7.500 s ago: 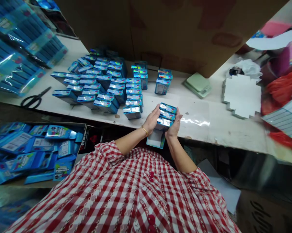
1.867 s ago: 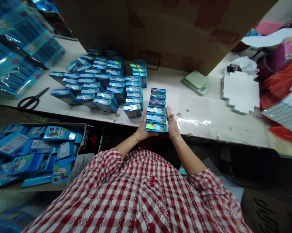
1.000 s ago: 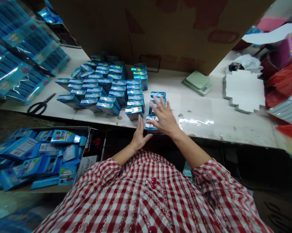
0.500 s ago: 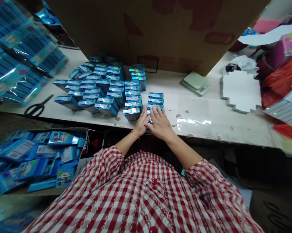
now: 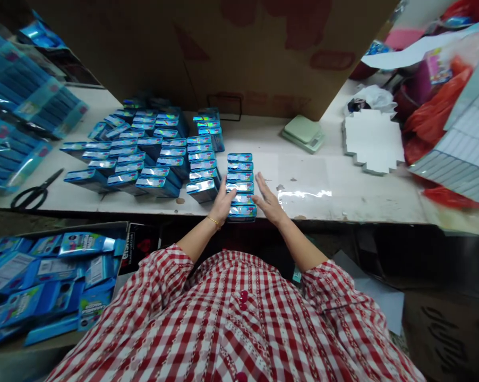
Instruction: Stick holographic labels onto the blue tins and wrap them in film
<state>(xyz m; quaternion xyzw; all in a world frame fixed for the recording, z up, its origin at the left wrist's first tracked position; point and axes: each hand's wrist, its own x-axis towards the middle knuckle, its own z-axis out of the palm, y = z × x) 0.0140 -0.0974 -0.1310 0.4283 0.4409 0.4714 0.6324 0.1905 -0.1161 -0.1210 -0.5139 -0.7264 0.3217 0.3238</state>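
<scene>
**Q:** Checking the left hand (image 5: 222, 202) and the right hand (image 5: 268, 207) first: are they gripping anything?

**A:** No. Both are open with the fingers spread, neither closed around anything. The left palm lies against the left side of a row of blue foil-topped boxes (image 5: 240, 185). The right fingertips reach that row's right edge, though I can't tell whether they touch it.

**Q:** Where does that row sit?

**A:** On the white desk (image 5: 343, 199), near its front edge. The boxes stand on edge, one behind another, running away from the person. The row sits just beside a larger block of the same boxes (image 5: 155, 159), which fills the desk to its left.

**Q:** What else is about?

**A:** A gold bangle (image 5: 213, 219) circles the left wrist, and a red-and-white checked shirt (image 5: 231, 323) fills the bottom of the view. Black-handled scissors (image 5: 35, 197) lie at the far left of the desk. To the right are a pale green digital scale (image 5: 303, 133) and a white stepped board (image 5: 371, 141). A cardboard sheet (image 5: 207, 53) rises behind the boxes, and an open carton (image 5: 123, 249) of loose blue packs sits below the desk on the left.
</scene>
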